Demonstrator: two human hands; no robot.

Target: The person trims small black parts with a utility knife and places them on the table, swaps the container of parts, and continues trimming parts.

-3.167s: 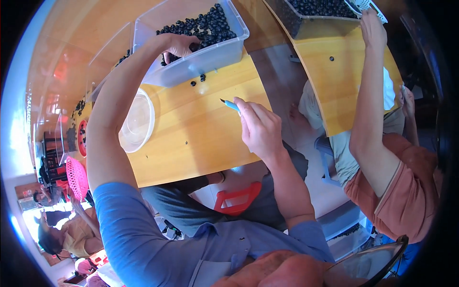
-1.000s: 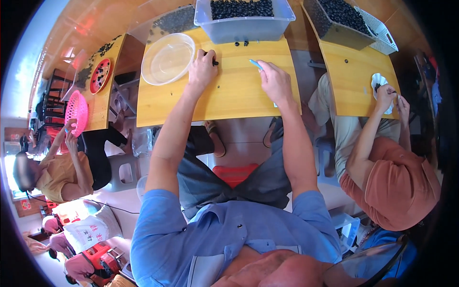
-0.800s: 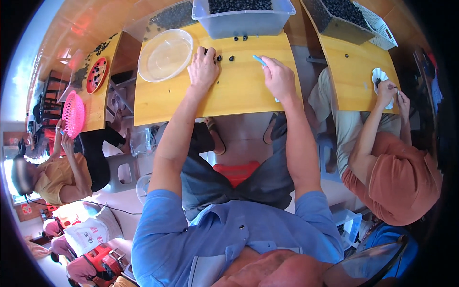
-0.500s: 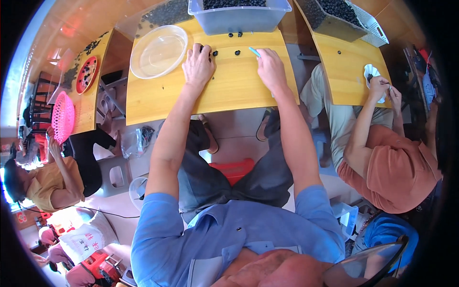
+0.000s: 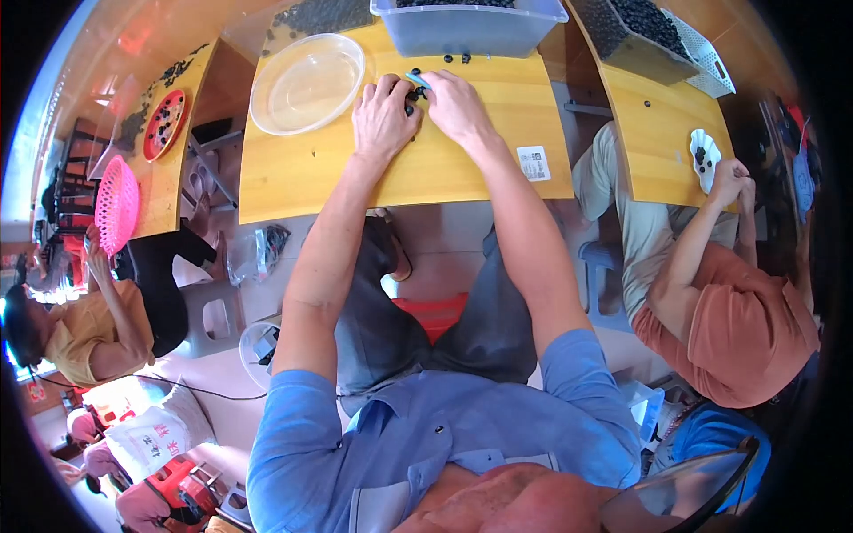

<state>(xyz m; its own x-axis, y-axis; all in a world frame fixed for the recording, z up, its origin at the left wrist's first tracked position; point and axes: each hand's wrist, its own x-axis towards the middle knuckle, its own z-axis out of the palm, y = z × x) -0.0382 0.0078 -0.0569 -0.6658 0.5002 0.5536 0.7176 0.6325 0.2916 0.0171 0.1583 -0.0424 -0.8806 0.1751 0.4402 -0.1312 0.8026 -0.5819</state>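
Both hands meet at the far edge of a yellow wooden desk (image 5: 355,169), just in front of a clear plastic bin (image 5: 471,27) filled with small dark round fruits. The left hand (image 5: 384,115) lies palm down with its fingers curled over a small dark fruit (image 5: 410,96) that sits between the two hands; whether it actually pinches the fruit cannot be told, since the fingers hide it. The right hand (image 5: 456,105) is closed around a small light-blue tool (image 5: 418,80), whose tip pokes out above the fingers and points toward the left hand. A few loose dark fruits (image 5: 455,59) lie on the desk right at the foot of the bin. To the left of the hands, near but not touching them, stands an empty-looking clear round bowl (image 5: 306,82). A white sticker (image 5: 534,163) is stuck to the desk on the right of the right forearm. On the neighbouring desk (image 5: 662,142) to the right, another person in an orange shirt (image 5: 746,329) holds a small white dish (image 5: 705,155) with a few dark fruits, beside a second bin (image 5: 635,31) of them. Far left, a pink basket (image 5: 115,204) and a red tray (image 5: 164,124) show.
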